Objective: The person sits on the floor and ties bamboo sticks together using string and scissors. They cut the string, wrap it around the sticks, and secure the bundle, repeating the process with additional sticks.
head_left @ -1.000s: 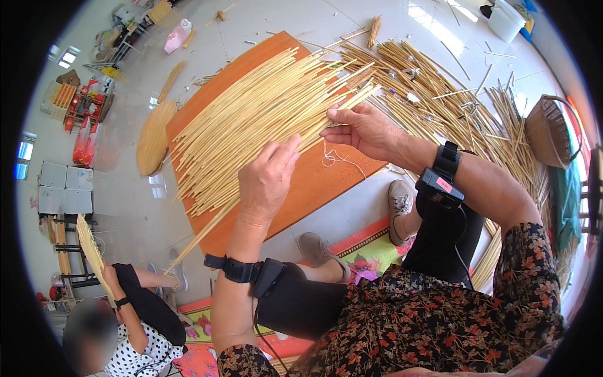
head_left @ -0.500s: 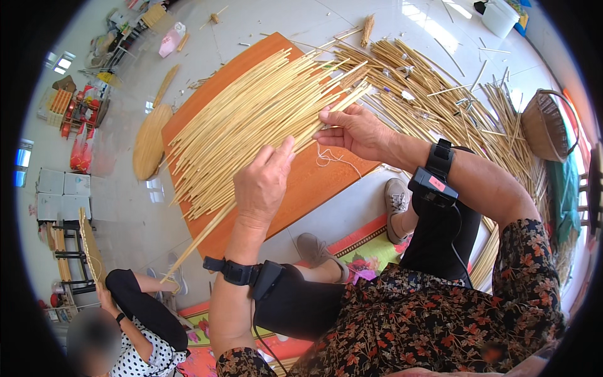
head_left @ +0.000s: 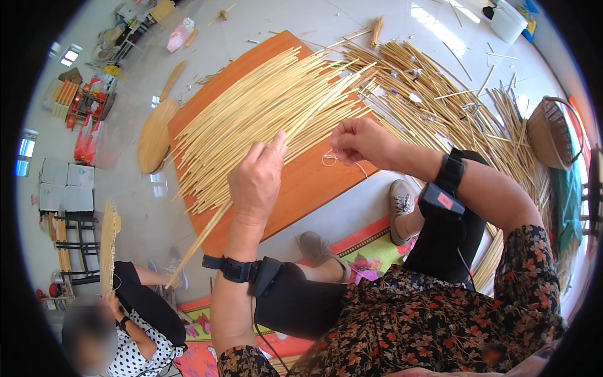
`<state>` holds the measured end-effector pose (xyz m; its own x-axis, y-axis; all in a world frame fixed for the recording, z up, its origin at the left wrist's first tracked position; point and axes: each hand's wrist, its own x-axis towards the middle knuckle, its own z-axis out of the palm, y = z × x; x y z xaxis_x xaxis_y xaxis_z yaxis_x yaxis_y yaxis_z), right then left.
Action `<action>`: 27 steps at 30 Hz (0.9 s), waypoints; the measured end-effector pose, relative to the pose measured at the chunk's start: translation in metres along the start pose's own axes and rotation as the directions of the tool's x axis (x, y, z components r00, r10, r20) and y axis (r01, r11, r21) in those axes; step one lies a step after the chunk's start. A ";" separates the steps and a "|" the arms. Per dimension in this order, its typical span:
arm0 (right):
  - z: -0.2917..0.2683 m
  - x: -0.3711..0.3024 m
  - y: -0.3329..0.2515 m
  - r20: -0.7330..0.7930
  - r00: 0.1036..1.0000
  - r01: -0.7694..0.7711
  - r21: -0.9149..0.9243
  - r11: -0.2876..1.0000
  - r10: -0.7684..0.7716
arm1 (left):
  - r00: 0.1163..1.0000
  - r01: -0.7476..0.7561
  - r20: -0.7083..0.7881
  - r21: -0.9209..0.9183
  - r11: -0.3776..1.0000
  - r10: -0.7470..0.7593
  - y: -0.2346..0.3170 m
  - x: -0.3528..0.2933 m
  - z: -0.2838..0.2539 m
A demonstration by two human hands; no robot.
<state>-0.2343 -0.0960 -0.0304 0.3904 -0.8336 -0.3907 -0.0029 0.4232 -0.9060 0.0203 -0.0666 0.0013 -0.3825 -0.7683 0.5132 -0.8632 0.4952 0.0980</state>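
A pair or small bunch of long pale-yellow stalks (head_left: 304,124) lies slantwise in my left hand (head_left: 254,182), which is closed around it with the index finger along it. Its thin end sticks out past the near left edge of the orange-brown board (head_left: 301,193). My right hand (head_left: 364,141) is apart from the stalks, its fingers curled together above the board's right part. A thin white thread (head_left: 328,161) loops beside its fingertips and seems pinched there. Under both hands, a wide layer of similar stalks (head_left: 235,113) covers most of the board.
Loose, browner stalks (head_left: 433,103) pile up on the floor at the right, near a wicker basket (head_left: 549,135). An oval woven panel (head_left: 157,135) lies left of the board. At lower left a co-worker (head_left: 147,320) holds a woven piece (head_left: 109,245). A white bucket (head_left: 507,24) stands far right.
My right hand has let go of the held stalks and moved a little right and toward me, its fingers curling in. My left hand keeps its hold. The co-worker's woven piece has shifted right.
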 end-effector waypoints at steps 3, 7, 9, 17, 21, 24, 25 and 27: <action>0.016 -0.021 -0.014 0.033 0.994 0.106 -0.272 0.956 -0.100 | 0.999 0.044 0.006 0.015 0.999 -0.044 -0.002 -0.002 -0.008; 0.023 -0.033 -0.023 0.025 0.985 0.173 -0.128 0.977 -0.171 | 0.998 0.068 -0.015 -0.034 0.997 -0.069 -0.001 0.000 -0.012; 0.025 -0.031 -0.024 0.000 0.987 0.163 -0.051 0.985 -0.163 | 0.996 0.094 0.010 -0.083 0.992 -0.093 0.004 0.001 -0.014; 0.036 -0.036 -0.033 -0.023 0.982 0.184 -0.118 0.976 -0.188 | 0.993 0.119 0.006 -0.228 0.966 -0.121 0.016 0.007 -0.017; 0.033 -0.037 -0.033 -0.113 0.953 0.239 -0.295 0.925 -0.282 | 0.994 0.107 -0.001 -0.220 0.970 -0.110 0.014 0.009 -0.018; 0.033 -0.040 -0.037 -0.154 0.945 0.218 -0.358 0.908 -0.288 | 0.996 0.086 -0.001 -0.206 0.975 -0.088 0.013 0.010 -0.018; 0.034 -0.043 -0.041 -0.161 0.951 0.192 -0.365 0.911 -0.265 | 0.996 0.084 0.005 -0.204 0.975 -0.085 0.013 0.010 -0.018; 0.039 -0.047 -0.047 -0.158 0.965 0.143 -0.348 0.926 -0.209 | 0.996 0.093 0.007 -0.211 0.973 -0.094 0.014 0.010 -0.017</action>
<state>-0.2164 -0.0626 0.0371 0.2321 -0.9489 -0.2137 -0.2675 0.1490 -0.9520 0.0105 -0.0603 0.0226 -0.3022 -0.8141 0.4959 -0.8060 0.4960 0.3230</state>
